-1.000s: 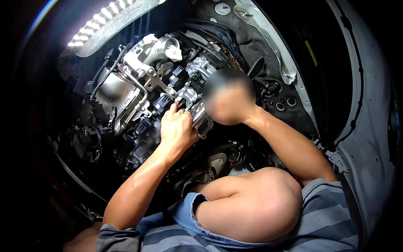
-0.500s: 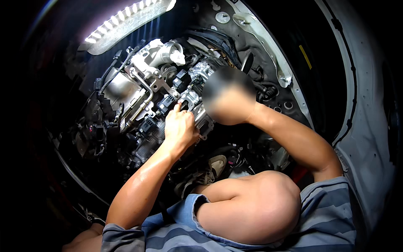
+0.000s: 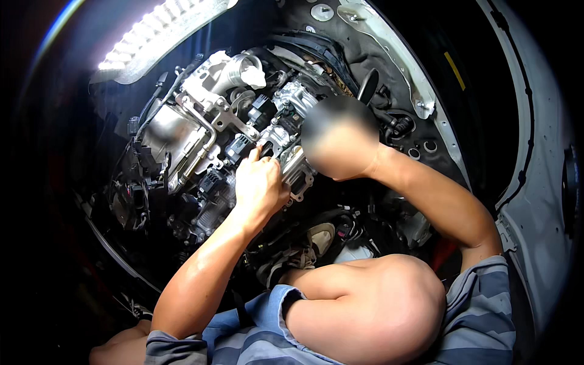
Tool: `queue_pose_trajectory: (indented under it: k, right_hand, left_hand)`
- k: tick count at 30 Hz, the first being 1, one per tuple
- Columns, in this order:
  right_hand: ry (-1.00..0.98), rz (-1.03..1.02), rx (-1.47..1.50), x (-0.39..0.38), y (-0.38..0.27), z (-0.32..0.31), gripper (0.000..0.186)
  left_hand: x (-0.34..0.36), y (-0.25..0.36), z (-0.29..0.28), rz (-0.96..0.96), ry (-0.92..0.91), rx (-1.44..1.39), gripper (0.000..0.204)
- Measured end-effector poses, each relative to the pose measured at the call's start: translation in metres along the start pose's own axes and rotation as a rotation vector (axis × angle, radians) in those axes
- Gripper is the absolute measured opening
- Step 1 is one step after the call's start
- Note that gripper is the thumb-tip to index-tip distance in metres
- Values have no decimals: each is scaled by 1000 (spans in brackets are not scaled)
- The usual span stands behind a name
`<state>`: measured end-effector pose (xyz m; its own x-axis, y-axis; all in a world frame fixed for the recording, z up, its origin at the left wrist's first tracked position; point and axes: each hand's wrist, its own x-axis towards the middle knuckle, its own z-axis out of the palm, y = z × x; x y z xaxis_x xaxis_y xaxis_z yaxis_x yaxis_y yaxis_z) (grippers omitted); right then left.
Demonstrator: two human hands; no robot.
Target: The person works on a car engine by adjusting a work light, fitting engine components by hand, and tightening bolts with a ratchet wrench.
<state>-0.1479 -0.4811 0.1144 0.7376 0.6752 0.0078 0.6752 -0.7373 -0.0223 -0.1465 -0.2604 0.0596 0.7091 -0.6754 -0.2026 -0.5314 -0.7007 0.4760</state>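
A silver engine (image 3: 213,88) with black plug-in parts fills the middle of the bay. On its near side lies my left hand (image 3: 260,182), index finger stretched toward the metal and the other fingers curled in against the engine's edge. Close to that fingertip sits a black ignition coil (image 3: 238,148). My right hand (image 3: 340,140) reaches over the engine's right end, but a round blur covers it, so its fingers and anything in them are hidden. A dark rod with a rounded end (image 3: 368,85) sticks up just beyond the blur.
A bright lamp strip (image 3: 146,38) lights the bay from the upper left. Black hoses (image 3: 313,45) run behind the engine. A pale body panel (image 3: 538,152) curves along the right. My bent knee (image 3: 395,292) and a shoe (image 3: 320,239) are close below.
The view has shifted slightly, so the lamp and engine sit a little further left and the right-hand panel further right. My left hand stays at the same place on the engine.
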Motion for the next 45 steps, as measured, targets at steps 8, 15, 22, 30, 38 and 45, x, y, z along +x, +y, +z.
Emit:
queue_pose_trajectory:
  k: [8, 15, 22, 30, 38, 45]
  right_hand:
    - [-58, -87, 84, 6, 3, -38, 14]
    - [-14, 343, 237, -40, 36, -17, 24]
    - [-160, 417, 287, -31, 33, 8, 25]
    - [-363, 326, 160, 2, 25, -17, 26]
    - [-223, 1450, 1238, -3, 25, 0, 30]
    - [-187, 721, 482, -8, 17, -8, 32]
  left_hand:
    - [-3, -4, -2, 3, 41, 26, 35]
    - [-11, 6, 9, -41, 91, 71, 43]
    - [-13, 9, 14, -74, 129, 2, 47]
    - [-10, 16, 7, 47, 406, -142, 65]
    - [63, 29, 38, 34, 160, -423, 39]
    - [71, 33, 46, 39, 323, -483, 24]
